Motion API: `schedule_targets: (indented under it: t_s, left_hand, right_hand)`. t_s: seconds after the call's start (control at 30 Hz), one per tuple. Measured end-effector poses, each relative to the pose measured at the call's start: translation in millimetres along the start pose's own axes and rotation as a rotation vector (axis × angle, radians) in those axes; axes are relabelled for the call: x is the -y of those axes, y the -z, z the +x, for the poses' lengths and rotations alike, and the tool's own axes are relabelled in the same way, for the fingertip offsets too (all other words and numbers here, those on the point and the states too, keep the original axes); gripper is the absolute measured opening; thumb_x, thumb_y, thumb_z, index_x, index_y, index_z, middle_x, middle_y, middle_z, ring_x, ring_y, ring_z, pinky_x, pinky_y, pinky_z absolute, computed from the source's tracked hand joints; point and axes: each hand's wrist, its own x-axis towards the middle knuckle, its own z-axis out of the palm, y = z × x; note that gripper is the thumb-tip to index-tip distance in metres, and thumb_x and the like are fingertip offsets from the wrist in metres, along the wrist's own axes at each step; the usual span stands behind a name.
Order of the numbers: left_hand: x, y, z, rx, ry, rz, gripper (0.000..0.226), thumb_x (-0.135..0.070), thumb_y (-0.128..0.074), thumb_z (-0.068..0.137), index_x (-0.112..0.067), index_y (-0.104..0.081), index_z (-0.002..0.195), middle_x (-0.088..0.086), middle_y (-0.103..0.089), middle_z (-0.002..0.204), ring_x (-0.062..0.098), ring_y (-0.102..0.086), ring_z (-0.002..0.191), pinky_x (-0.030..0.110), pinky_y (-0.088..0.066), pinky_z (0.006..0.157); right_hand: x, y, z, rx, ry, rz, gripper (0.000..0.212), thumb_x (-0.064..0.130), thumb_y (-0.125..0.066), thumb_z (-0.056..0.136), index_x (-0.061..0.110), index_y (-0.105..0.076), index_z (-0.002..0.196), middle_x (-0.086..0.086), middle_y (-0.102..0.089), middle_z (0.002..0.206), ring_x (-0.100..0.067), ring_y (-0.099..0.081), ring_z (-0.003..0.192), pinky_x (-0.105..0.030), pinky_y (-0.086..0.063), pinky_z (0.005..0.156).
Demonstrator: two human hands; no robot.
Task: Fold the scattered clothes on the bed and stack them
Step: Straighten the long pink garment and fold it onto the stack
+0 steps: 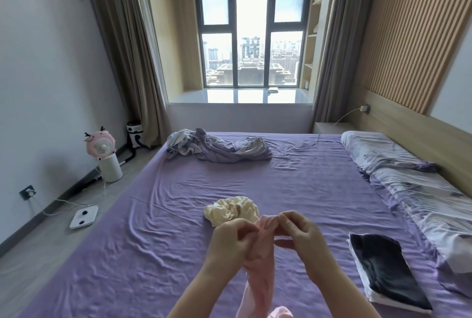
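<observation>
Both hands hold a pale pink garment [260, 279] up in front of me, above the purple bed [166, 241]. My left hand [231, 241] grips its bunched top edge from the left. My right hand [298, 233] pinches the same edge from the right. The pink cloth hangs down between my forearms. Just beyond my hands a crumpled cream garment [231, 209] lies on the sheet. A folded stack, dark cloth on top of white [388, 277], sits at the right near the pillows.
A rumpled lilac and grey heap of cloth [217, 148] lies at the far side of the bed. Two patterned pillows [413, 185] line the right edge. On the floor at left stand a pink fan [102, 146] and a white scale [84, 216].
</observation>
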Motion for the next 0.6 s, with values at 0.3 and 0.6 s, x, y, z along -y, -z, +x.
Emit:
schedule_targets:
  t_s: [0.3,0.6]
  left_hand:
    - [-11.3,1.5,11.3,0.046,0.105,-0.291,0.013,-0.007,-0.06,0.089,-0.014,-0.059,0.1,0.009,-0.062,0.084,0.019,-0.067,0.061,0.034,-0.055,0.049]
    - [-0.4,-12.6,13.1,0.063,0.042,0.26,0.003,-0.027,-0.066,0.078,-0.029,-0.067,0.079,-0.01,-0.07,0.078,0.008,-0.066,0.079,0.035,-0.052,0.078]
  right_hand:
    - [-2.2,3.3,0.6,0.006,-0.063,0.052,0.022,0.006,-0.044,0.097,0.001,-0.056,0.08,-0.009,-0.07,0.072,-0.023,-0.071,0.072,-0.035,-0.057,0.057]
    - [-5.3,4.8,6.5,-0.062,-0.064,0.105,0.021,0.009,-0.04,0.099,0.001,-0.055,0.087,-0.012,-0.07,0.076,-0.019,-0.07,0.071,-0.031,-0.055,0.053]
